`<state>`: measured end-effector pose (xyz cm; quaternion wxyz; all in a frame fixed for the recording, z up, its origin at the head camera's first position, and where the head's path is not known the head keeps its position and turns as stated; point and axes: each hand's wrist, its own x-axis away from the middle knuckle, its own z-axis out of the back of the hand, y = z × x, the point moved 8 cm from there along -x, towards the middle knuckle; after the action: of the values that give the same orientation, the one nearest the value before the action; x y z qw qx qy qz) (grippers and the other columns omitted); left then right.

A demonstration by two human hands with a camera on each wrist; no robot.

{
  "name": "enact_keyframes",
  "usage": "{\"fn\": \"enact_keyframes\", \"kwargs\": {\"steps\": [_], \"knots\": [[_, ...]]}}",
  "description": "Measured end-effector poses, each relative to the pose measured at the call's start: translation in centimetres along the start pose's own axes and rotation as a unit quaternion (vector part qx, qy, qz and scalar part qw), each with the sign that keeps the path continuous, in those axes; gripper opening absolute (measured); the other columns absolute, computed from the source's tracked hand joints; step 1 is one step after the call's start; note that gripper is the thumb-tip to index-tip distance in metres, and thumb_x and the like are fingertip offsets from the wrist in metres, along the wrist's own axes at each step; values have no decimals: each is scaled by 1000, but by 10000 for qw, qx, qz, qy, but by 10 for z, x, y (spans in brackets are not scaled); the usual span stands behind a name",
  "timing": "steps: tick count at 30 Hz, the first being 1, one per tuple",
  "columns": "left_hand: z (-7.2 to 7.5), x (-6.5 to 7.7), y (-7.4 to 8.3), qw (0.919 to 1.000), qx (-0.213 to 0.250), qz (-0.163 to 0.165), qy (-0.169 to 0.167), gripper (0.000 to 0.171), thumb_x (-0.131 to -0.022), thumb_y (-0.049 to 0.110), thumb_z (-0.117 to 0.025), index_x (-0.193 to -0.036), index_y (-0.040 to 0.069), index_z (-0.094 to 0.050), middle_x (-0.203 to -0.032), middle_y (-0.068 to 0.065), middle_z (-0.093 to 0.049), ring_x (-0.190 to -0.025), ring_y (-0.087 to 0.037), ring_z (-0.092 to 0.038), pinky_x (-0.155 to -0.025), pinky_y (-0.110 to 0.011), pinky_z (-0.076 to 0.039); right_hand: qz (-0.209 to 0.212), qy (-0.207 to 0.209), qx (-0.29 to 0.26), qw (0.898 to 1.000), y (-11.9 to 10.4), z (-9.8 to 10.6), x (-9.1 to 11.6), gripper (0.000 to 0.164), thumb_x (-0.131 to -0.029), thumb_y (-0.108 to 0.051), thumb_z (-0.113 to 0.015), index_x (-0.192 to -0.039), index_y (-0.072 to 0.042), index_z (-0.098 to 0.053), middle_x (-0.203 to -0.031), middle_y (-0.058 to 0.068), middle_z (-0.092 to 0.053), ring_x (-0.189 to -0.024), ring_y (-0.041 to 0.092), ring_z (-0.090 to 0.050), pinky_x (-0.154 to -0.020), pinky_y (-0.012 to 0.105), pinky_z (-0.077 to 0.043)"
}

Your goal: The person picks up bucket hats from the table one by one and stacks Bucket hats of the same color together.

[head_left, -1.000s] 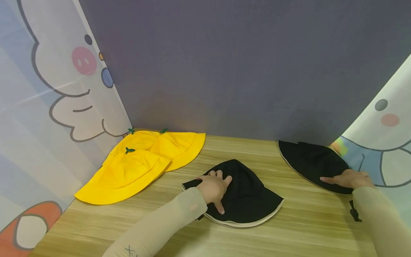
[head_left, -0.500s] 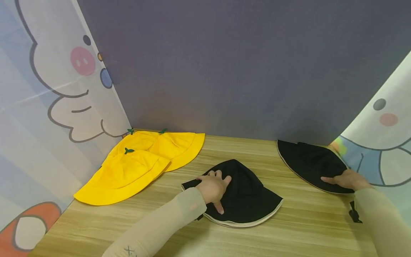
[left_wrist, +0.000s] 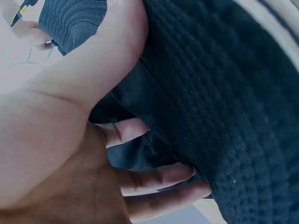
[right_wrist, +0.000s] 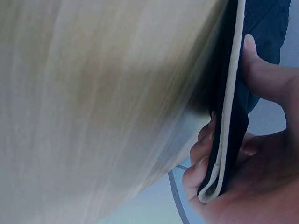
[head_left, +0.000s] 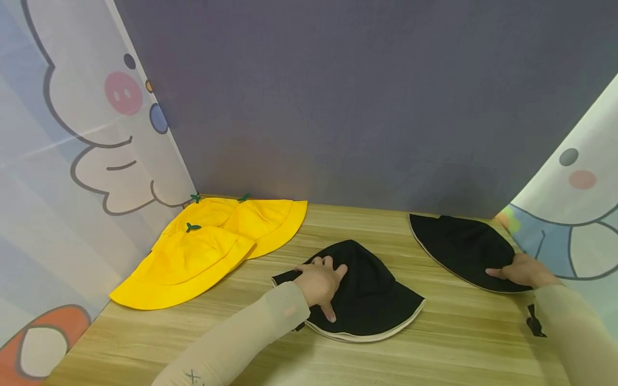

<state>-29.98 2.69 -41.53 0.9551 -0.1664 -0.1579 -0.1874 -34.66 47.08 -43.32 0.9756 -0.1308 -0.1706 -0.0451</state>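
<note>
In the head view, a black bucket hat (head_left: 364,292) with a pale brim edge lies mid-table. My left hand (head_left: 319,283) rests on its left side, fingers spread across the cloth; the left wrist view shows those fingers (left_wrist: 159,179) fairly straight against the black fabric. At the right, a second black hat (head_left: 463,249) lies by the back wall. My right hand (head_left: 523,269) grips its right end, thumb on top. In the right wrist view, the curled fingers (right_wrist: 198,172) pass under the pale-edged brim, which stands off the wood.
Several yellow hats (head_left: 193,262) with green sprout tips overlap at the back left. A grey panel (head_left: 338,107) closes the back, and printed cartoon sheets (head_left: 96,161) flank both sides. A small black strap piece (head_left: 535,321) shows beside the right sleeve.
The right black hat has shifted slightly left, its grip by my right hand kept. My left hand and the middle hat stay in place.
</note>
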Motion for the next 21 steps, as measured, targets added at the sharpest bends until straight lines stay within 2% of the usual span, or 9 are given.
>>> {"fn": "enact_keyframes", "kwargs": {"steps": [4,10,15,21], "knots": [[0,0,0,10000,27,4,-18,108,-41,67,-77,-130,31,-29,-125,-11,-35,-114,-35,-37,-78,-61,-42,216,91,-72,9997,-2,-2,-2,117,-76,-67,-56,-120,32,-13,-117,51,-23,-102,64,-28,-82,65,-35],[-2,-1,0,10000,51,4,-53,109,-40,67,-77,-131,31,-29,-126,-11,-34,-114,-36,-37,-78,-61,-42,565,331,-31,9978,-9,-2,-2,105,-78,-59,-60,-118,31,-21,-114,49,-32,-99,61,-35,-79,63,-38],[-3,-2,0,9999,-12,-5,-112,109,-42,68,-76,-132,31,-27,-127,-11,-34,-115,-35,-36,-78,-61,-42,749,387,-52,9964,-18,-2,-2,103,-77,-55,-65,-114,33,-24,-111,49,-34,-98,60,-38,-78,61,-40],[-5,-6,0,9999,12,-72,-111,108,-43,68,-76,-131,31,-28,-126,-11,-34,-114,-36,-36,-77,-63,-41,842,279,430,9951,-30,-1,-3,104,-71,-57,-68,-113,30,-29,-109,47,-39,-97,59,-39,-79,60,-39]]}}
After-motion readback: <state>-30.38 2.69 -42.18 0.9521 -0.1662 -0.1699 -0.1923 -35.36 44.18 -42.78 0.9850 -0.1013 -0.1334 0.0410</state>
